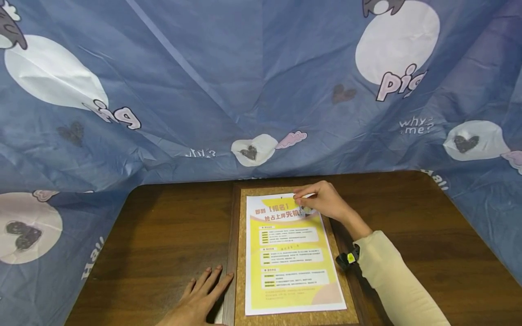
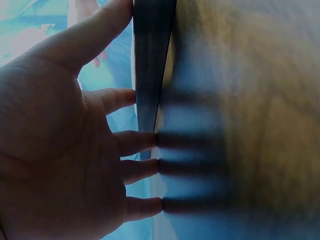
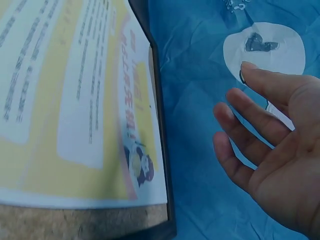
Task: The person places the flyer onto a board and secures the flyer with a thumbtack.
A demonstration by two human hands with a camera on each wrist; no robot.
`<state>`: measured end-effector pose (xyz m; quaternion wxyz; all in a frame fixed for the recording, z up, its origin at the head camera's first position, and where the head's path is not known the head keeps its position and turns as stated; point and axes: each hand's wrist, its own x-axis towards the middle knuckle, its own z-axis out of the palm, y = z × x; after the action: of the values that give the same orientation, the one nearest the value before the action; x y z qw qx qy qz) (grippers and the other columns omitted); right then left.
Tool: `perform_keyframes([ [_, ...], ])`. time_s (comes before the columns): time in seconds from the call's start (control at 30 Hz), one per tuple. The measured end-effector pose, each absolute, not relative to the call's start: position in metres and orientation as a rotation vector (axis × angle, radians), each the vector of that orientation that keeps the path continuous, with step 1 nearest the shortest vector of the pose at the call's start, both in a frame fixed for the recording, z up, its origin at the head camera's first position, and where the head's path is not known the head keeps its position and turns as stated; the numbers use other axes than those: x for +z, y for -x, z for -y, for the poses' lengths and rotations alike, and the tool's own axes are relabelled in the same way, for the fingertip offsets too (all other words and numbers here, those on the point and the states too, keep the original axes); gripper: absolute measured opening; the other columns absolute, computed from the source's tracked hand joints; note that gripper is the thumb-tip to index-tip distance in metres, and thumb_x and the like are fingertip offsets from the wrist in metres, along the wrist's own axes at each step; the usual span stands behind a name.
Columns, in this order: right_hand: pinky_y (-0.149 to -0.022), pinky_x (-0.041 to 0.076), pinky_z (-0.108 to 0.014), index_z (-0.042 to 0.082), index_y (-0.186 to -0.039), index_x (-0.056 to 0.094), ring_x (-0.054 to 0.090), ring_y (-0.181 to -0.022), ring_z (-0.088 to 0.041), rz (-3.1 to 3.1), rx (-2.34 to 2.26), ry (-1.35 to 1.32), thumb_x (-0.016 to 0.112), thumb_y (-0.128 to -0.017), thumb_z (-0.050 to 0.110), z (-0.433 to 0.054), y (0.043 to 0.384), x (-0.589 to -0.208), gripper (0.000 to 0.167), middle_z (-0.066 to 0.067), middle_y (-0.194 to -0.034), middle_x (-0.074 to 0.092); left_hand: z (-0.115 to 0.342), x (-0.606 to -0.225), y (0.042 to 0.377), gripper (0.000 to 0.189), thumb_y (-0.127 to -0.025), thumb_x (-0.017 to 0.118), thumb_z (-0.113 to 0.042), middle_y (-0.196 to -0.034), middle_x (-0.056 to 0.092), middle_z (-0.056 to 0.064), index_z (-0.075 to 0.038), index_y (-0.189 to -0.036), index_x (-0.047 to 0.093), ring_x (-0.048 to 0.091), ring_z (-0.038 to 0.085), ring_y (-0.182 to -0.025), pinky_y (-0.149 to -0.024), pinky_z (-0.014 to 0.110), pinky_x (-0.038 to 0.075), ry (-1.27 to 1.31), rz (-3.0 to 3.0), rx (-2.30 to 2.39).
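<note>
A yellow and white printed sheet [image 1: 289,267] lies on a cork board [image 1: 241,253] with a dark frame. A small dark spot shows at the sheet's top middle. Over its upper right corner hovers my right hand [image 1: 324,201], fingers loosely bent; the right wrist view shows the fingers [image 3: 245,125] spread apart with nothing visible between them. My left hand [image 1: 195,299] rests beside the board's left edge, fingers straight. In the left wrist view, its index fingertip meets the dark frame [image 2: 150,65], while the other fingertips touch the tabletop.
The board lies on a dark brown wooden table [image 1: 163,235] with rounded far corners. Behind the table hangs a blue printed cloth [image 1: 228,81], which also falls along both sides. A black wrist device [image 1: 348,258] sits by my right sleeve [image 1: 395,276].
</note>
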<state>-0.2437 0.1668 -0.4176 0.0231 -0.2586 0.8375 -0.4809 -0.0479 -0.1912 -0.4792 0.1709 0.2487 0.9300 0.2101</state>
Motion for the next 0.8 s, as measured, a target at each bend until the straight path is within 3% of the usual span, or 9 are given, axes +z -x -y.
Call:
perform_keyframes([
  [0.5, -0.074, 0.056, -0.026, 0.002, -0.099, 0.079, 0.069, -0.1, -0.022, -2.57, -1.537, 0.711, 0.076, -0.088, 0.008, -0.138, 0.251, -0.419, 0.013, -0.016, -0.113, 0.071, 0.192, -0.48, 0.048, 0.109, -0.077, 0.068, -0.071, -0.156, 0.022, 0.03, -0.011, -0.157, 0.025, 0.023, 0.054, -0.139, -0.094, 0.079, 0.026, -0.699, -2.633, 0.604],
  [0.8, -0.072, 0.057, -0.03, 0.002, -0.095, 0.079, 0.071, -0.082, -0.016, -2.6, -1.548, 0.669, 0.077, -0.087, 0.009, -0.125, 0.253, -0.416, 0.01, -0.005, -0.092, 0.075, 0.191, -0.478, 0.048, 0.11, -0.077, 0.069, -0.071, -0.156, 0.022, 0.03, -0.011, -0.157, 0.024, 0.022, 0.054, -0.139, -0.096, 0.079, 0.025, -0.692, -2.627, 0.61],
])
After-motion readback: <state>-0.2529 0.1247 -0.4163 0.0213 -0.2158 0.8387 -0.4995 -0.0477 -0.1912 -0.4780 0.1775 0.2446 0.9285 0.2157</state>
